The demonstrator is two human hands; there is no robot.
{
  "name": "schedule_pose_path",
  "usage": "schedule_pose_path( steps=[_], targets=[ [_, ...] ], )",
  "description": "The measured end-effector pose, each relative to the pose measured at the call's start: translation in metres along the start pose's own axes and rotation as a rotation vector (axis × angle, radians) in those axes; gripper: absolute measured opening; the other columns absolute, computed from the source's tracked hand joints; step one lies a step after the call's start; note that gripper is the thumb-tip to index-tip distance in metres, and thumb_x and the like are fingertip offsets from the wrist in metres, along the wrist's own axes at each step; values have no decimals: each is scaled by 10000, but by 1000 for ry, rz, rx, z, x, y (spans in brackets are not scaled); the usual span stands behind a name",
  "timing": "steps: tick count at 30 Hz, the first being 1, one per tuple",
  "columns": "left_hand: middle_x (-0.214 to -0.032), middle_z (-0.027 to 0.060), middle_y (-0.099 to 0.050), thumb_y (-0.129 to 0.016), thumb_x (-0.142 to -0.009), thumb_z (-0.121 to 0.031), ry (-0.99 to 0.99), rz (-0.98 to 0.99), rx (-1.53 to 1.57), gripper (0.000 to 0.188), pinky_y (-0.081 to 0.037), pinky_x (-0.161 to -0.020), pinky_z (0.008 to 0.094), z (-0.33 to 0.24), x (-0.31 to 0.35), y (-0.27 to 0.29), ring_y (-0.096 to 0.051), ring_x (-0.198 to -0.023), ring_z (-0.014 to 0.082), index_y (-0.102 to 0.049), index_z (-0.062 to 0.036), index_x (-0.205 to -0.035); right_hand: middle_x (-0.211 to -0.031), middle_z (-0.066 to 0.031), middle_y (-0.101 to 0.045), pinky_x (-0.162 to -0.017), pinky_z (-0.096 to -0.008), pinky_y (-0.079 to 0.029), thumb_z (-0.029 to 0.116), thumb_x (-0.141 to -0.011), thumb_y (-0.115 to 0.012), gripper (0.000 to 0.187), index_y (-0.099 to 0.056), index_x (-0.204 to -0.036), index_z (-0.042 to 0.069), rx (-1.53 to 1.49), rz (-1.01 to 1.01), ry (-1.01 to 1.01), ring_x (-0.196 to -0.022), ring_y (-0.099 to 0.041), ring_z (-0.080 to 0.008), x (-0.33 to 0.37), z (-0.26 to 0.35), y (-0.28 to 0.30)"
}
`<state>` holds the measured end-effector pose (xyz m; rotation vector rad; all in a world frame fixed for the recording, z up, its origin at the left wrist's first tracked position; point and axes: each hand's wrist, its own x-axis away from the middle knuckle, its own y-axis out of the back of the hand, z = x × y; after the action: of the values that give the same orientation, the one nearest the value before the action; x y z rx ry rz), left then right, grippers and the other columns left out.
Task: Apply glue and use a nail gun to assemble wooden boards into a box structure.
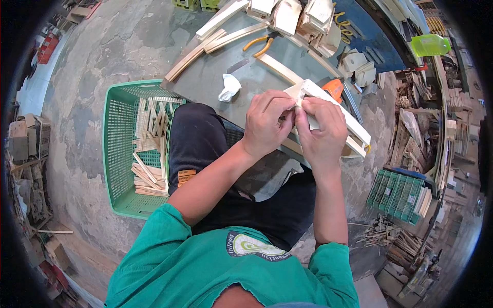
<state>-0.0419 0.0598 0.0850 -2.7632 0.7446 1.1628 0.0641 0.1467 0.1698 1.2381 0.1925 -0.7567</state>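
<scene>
My left hand (pixel 267 122) and my right hand (pixel 327 126) meet over the near edge of the grey worktable (pixel 205 74). Thumbs and fingertips of both are pinched together on something small and pale, mostly covered by the fingers. Right behind the fingertips lies a pale wooden bar (pixel 345 114), slanting down to the right beside my right hand. Another wooden strip (pixel 280 68) runs up and to the left from there. An orange tool (pixel 334 89), partly hidden, sits just beyond my right hand. To the left of my hands is a crumpled white wad (pixel 229 88).
Pliers with yellow-orange handles (pixel 263 47) lie farther back, near stacked wooden blocks (pixel 287 16). A green basket (pixel 115 154) holding wooden sticks stands left of my knee. Green crates (pixel 395 196) and scrap wood (pixel 411 133) are on the right.
</scene>
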Motion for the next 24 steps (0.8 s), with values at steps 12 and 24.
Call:
schedule_pose_path(
  steps=[12,24],
  targets=[
    [-1083,81,-703,-820,-753,15,-1,8,30,376,-490,-816,399,3,1,0,-671,-920,279,-675,-75,-1088,-1126,-35,-707,-940,-402,-464,32,-757,-837,417,-776,-1162,114,213,-59,57,-1050,-653,-252,39,-6,28],
    [-1095,152,-708,-802,-786,73,-26,84,-13,375,-573,-818,381,1,-3,7,-702,-950,304,-659,-31,-1117,-1130,-5,-711,-919,-390,-459,-38,-688,-778,502,-780,-1159,138,192,-181,108,-1032,-664,-237,50,-25,12]
  ],
)
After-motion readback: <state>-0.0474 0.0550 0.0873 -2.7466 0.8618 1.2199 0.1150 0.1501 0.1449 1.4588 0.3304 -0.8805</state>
